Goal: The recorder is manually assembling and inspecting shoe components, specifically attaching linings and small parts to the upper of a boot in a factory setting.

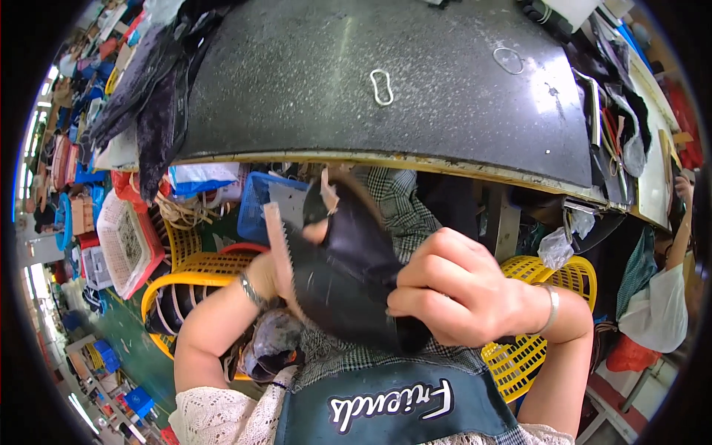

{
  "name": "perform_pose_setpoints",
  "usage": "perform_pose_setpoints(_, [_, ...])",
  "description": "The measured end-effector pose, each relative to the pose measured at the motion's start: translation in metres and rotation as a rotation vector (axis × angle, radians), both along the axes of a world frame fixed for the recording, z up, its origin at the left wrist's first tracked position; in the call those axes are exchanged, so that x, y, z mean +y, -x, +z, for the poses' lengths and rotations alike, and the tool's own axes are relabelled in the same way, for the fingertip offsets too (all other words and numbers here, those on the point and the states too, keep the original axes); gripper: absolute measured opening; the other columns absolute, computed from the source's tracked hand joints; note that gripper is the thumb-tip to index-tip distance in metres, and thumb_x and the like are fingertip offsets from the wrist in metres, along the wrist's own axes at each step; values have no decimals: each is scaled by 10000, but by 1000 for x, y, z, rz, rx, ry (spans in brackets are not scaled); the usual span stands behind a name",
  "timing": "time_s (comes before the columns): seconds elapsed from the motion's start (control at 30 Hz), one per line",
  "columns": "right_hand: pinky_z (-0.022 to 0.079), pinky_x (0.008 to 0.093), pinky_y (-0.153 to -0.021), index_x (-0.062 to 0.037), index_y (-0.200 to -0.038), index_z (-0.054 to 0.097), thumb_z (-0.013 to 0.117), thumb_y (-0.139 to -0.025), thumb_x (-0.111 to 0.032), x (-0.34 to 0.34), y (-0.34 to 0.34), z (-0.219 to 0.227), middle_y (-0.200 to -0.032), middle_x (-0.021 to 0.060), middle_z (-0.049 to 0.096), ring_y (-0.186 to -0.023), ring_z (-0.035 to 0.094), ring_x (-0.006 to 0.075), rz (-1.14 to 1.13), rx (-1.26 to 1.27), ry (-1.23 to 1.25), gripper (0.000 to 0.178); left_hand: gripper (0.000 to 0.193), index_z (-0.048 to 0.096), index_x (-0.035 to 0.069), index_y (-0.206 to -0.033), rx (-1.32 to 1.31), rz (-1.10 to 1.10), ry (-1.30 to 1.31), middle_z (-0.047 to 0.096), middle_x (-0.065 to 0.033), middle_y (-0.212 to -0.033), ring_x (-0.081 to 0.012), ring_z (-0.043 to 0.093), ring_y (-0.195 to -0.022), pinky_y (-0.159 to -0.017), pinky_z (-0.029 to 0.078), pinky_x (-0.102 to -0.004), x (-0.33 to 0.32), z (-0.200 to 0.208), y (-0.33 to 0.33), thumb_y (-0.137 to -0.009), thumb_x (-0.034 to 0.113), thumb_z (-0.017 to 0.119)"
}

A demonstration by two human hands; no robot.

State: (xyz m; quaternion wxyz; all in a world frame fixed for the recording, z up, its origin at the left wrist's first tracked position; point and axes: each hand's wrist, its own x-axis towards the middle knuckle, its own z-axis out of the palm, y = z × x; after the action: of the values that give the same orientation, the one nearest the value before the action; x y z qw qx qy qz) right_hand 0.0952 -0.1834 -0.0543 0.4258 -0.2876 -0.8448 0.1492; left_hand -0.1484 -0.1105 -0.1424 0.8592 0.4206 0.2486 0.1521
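A black leather shoe upper (334,285) is held up in front of my lap, between my two hands. It has a pale tan strip with a toothed edge along its left side. My left hand (273,274) grips it from the left and behind; most of those fingers are hidden by the leather, though one fingertip shows near the upper part. On the right, my right hand (456,289) is closed, its thumb and fingers pinching the right edge of the leather. The upper end of the piece looks somewhat blurred.
Ahead lies a dark speckled tabletop (326,81) with a white loop (382,87) on it. Dark fabric hangs at its left corner (159,111). Yellow baskets (519,363) stand on both sides of me, a blue crate (259,208) under the table edge. Another person's arm (681,222) shows far right.
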Motion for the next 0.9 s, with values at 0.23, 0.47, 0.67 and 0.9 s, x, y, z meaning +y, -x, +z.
perform_pose_setpoints(0.23, [454, 286, -508, 21, -903, 667, 710, -572, -52, 12, -10, 88, -774, 85, 588, -629, 548, 207, -432, -361, -279, 341, 853, 429, -6, -1349, 324, 727, -933, 538, -123, -1293, -278, 516, -1198, -1070, 364, -389, -26, 107, -33, -666, 354, 793])
perform_pose_setpoints(0.47, [497, 312, -587, 16, -881, 673, 672, -631, 103, 68, 8, -8, -790, 98, 609, -673, 590, 238, -641, 285, -390, 265, 351, 615, -6, -1175, 680, 629, -1437, 646, -155, -1117, -334, 602, -1021, -949, 433, -419, -17, 90, -81, -887, 195, 604])
perform_pose_setpoints(0.67, [486, 346, -688, -26, -854, 654, 704, -599, 35, 74, 1, -13, -809, 57, 604, -783, 560, 285, -740, 259, -376, 266, 615, 487, 24, -1324, 906, 22, -915, 607, -151, -1197, -278, 586, -1104, -989, 422, -364, -5, 169, -69, -826, 335, 672])
perform_pose_setpoints(0.9, [232, 478, -1091, -22, -1163, 510, 798, -711, -136, 75, -12, 13, -1015, 63, 611, -1064, 541, 283, -335, 124, 312, 549, 614, 420, 30, -1375, 812, 547, -1080, 536, -138, -1320, -258, 551, -1179, -1030, 402, -358, -11, 95, -74, -910, 390, 595])
